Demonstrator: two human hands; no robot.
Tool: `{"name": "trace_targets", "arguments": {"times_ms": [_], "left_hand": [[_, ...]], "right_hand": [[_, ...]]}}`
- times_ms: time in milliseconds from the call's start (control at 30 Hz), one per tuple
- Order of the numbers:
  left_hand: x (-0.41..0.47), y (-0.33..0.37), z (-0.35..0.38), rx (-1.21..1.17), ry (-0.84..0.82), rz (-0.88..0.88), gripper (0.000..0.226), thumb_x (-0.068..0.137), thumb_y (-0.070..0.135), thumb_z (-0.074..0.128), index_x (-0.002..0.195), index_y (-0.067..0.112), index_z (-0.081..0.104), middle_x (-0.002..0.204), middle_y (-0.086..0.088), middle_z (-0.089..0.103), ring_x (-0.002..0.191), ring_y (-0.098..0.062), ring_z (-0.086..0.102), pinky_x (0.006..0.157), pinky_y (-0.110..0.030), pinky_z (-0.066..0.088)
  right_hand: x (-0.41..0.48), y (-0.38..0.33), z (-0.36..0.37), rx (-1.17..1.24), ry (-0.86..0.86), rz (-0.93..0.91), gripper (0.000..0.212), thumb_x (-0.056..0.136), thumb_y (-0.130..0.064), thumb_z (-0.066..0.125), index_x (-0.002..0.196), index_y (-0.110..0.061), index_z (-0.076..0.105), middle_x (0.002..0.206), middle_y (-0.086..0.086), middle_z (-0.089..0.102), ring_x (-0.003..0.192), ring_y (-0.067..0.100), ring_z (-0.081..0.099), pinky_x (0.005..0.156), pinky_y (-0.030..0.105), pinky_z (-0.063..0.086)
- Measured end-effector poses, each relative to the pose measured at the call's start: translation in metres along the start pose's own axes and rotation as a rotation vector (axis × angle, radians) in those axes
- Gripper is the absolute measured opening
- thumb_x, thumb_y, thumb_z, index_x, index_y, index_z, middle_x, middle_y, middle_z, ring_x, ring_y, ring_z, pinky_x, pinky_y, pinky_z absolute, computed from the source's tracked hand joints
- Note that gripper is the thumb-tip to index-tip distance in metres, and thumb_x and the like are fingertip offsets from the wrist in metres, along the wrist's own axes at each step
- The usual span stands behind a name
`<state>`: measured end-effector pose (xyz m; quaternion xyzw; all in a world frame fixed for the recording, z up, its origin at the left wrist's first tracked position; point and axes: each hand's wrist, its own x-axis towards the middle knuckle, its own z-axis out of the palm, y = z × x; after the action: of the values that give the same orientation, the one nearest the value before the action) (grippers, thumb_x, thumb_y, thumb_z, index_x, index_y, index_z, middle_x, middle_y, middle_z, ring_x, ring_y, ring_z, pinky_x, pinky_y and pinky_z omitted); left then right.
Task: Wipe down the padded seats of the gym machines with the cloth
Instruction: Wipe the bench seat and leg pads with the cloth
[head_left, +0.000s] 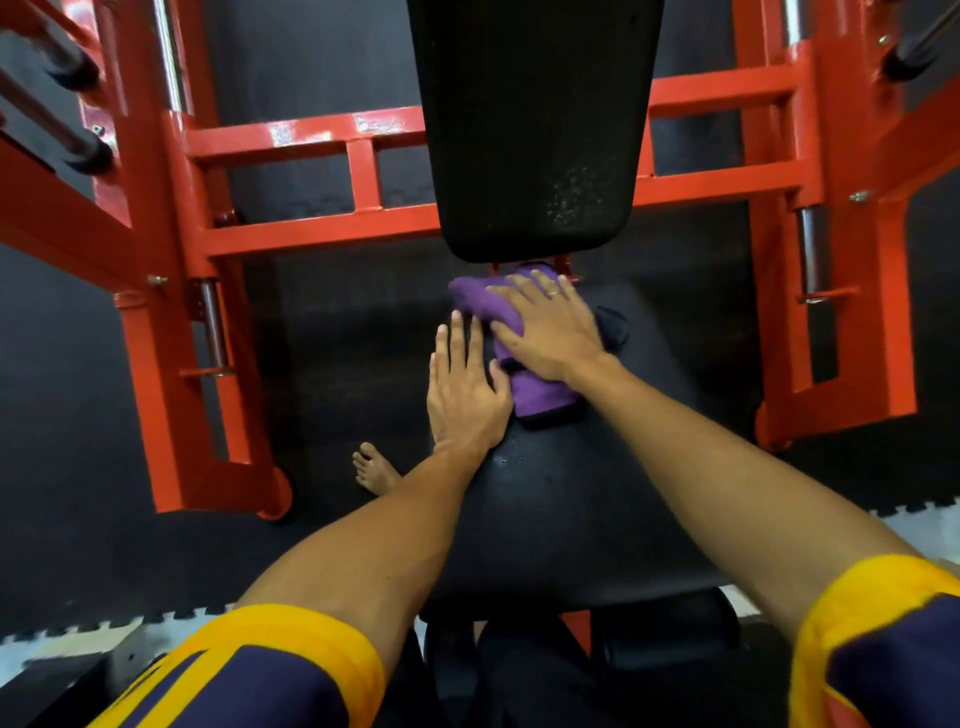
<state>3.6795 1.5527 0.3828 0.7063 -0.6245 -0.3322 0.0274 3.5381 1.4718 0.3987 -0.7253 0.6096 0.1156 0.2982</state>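
My right hand (548, 332) presses flat, fingers straight, on the purple cloth (540, 387) on the black seat pad (561, 499); my left hand (465, 392) lies flat, fingers straight, at the cloth's nine o'clock.

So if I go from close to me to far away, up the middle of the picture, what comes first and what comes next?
Seat pad → left hand → right hand pressing the purple cloth → back pad.

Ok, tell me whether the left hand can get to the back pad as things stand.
Probably yes. The left hand lies flat and empty on the seat, and the back pad rises just past the cloth. Nothing stands between them; the right hand presses the cloth beside it.
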Motion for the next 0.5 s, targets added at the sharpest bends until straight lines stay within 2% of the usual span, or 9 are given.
{"name": "trace_targets", "arguments": {"times_ms": [100, 200, 267, 333, 433, 500], "left_hand": [[0.000, 0.000, 0.003, 0.017, 0.007, -0.005, 0.066, 0.101, 0.038, 0.029, 0.163, 0.023, 0.013, 0.171, 0.001, 0.001, 0.157, -0.019, 0.000, 0.127, -0.043, 0.013], [0.001, -0.001, 0.005, 0.018, 0.026, -0.001, 0.066, 0.100, 0.039, 0.030, 0.163, 0.023, 0.016, 0.171, 0.000, 0.004, 0.157, -0.020, 0.002, 0.126, -0.044, 0.017], [0.001, -0.002, 0.006, 0.023, 0.035, 0.000, 0.066, 0.100, 0.039, 0.030, 0.162, 0.023, 0.017, 0.171, 0.000, 0.006, 0.157, -0.021, 0.003, 0.126, -0.045, 0.018], [0.001, -0.003, 0.006, 0.030, 0.021, 0.004, 0.063, 0.103, 0.038, 0.031, 0.162, 0.022, 0.016, 0.171, -0.001, 0.005, 0.157, -0.021, 0.001, 0.127, -0.045, 0.015], [0.000, -0.002, 0.005, 0.053, 0.008, -0.002, 0.062, 0.104, 0.038, 0.029, 0.162, 0.022, 0.015, 0.171, 0.000, 0.003, 0.157, -0.021, -0.001, 0.127, -0.046, 0.011], [0.000, 0.000, 0.004, 0.071, 0.006, -0.008, 0.064, 0.103, 0.038, 0.028, 0.163, 0.023, 0.012, 0.171, 0.000, 0.001, 0.157, -0.022, -0.001, 0.128, -0.045, 0.009]], "right_hand": [[-0.008, 0.041, -0.006, -0.025, 0.055, 0.209, 0.061, 0.101, -0.056, 0.037, 0.156, -0.028, 0.036, 0.164, 0.002, 0.034, 0.153, 0.028, 0.023, 0.127, 0.050, 0.007], [0.000, 0.027, 0.000, -0.018, 0.085, 0.326, 0.061, 0.099, -0.052, 0.041, 0.154, -0.025, 0.038, 0.162, 0.006, 0.035, 0.151, 0.035, 0.023, 0.126, 0.055, 0.002], [0.006, -0.006, 0.006, 0.010, 0.092, 0.298, 0.064, 0.099, -0.052, 0.042, 0.156, -0.025, 0.035, 0.164, 0.006, 0.033, 0.153, 0.036, 0.019, 0.126, 0.055, -0.003], [0.003, -0.027, 0.011, 0.043, 0.073, 0.183, 0.065, 0.101, -0.054, 0.038, 0.159, -0.025, 0.030, 0.166, 0.006, 0.028, 0.156, 0.033, 0.013, 0.126, 0.052, -0.005], [-0.016, -0.010, 0.014, 0.028, 0.072, 0.043, 0.070, 0.096, -0.054, 0.034, 0.160, -0.027, 0.030, 0.167, 0.003, 0.026, 0.157, 0.027, 0.011, 0.128, 0.047, 0.000], [-0.024, 0.014, 0.012, 0.015, 0.115, 0.088, 0.071, 0.092, -0.053, 0.036, 0.159, -0.027, 0.034, 0.167, 0.001, 0.028, 0.157, 0.025, 0.013, 0.127, 0.044, 0.004]]}}
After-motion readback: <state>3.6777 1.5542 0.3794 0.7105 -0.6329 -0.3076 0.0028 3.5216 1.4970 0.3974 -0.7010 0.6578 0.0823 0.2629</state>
